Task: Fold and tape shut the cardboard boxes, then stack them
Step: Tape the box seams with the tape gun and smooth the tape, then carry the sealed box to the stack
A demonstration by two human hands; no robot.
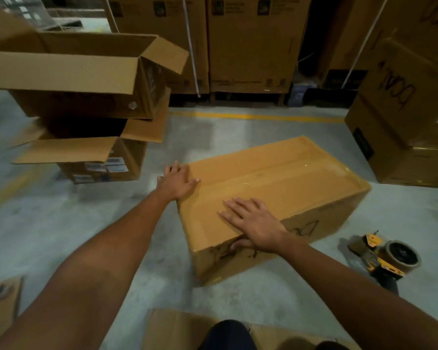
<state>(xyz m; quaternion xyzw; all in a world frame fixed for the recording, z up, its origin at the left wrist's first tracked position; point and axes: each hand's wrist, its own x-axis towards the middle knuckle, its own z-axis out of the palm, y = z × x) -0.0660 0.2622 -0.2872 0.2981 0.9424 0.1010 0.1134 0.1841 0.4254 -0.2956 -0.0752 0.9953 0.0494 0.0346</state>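
As left hand (177, 180) and right hand (250, 223) lie flat, grip slack, taped box (276, 173) sits on concrete floor (238, 127)

Dim, warm light. Pale glare streaks run along the taped top of the box (276, 183). The floor (238, 127) shows one brighter patch, with soft shadows under the tape gun (384, 256). The open boxes (74, 79) at left are motion-blurred. The frame edges bend and the far background is dark.
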